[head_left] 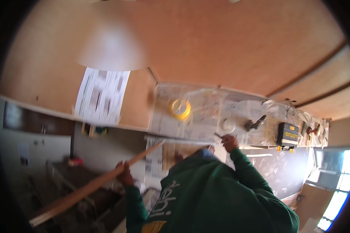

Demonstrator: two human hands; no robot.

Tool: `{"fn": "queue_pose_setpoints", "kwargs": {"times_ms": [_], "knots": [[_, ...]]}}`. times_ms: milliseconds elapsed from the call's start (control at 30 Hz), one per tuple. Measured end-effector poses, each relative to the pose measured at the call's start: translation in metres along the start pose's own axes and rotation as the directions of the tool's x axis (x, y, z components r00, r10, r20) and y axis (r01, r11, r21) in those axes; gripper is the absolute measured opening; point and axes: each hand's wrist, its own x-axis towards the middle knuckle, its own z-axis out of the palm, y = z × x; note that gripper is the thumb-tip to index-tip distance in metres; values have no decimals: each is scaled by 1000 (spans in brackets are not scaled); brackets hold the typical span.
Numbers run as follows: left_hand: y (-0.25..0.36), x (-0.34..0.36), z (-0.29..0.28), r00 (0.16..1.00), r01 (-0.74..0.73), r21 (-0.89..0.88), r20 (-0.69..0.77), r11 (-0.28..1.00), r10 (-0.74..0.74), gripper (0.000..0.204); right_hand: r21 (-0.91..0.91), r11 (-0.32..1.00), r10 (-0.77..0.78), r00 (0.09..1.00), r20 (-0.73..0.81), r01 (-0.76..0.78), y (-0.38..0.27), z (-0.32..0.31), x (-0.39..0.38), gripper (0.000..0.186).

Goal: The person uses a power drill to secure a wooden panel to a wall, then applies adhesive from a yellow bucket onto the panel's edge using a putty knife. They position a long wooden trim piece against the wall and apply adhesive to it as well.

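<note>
A long, narrow wooden strip (87,188) slants across the lower left, its far end near the newspaper-covered surface. My left hand (125,174) is closed around it near its upper part. My right hand (230,143) is closed on a thin dark stick-like tool (218,135), too small to name surely, at the near edge of the newspaper covering (206,128). Just beyond that hand lies a pale round lid or dish (228,125). A dark hand tool (255,124), blurred, rests to its right. Farther left is a yellow round container or roll (186,111).
A black and yellow tool case (287,136) sits on the newspaper at the right. Wooden panels (229,46) rise along the far side. A printed sheet (101,95) is on the left panel. A dark table (62,173) stands low at the left, a bright window (340,186) at the right.
</note>
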Motion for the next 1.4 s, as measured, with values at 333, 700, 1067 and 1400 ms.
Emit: {"fn": "queue_pose_setpoints", "kwargs": {"times_ms": [333,700,1067,1400], "knots": [[33,-14,-48,996,-6,14,-91,1000,7,37,170,982,68,992,108,-86,-65,7,23,19],[97,9,-156,919,61,264,-392,963,49,71,329,941,36,990,138,-80,-123,82,142,18],[114,39,-214,699,111,44,-713,993,-46,97,96,995,-1,993,-119,12,-139,92,174,19],[67,52,-223,527,-17,-252,-825,968,-206,77,-201,953,-227,974,15,225,-147,90,229,18]]}}
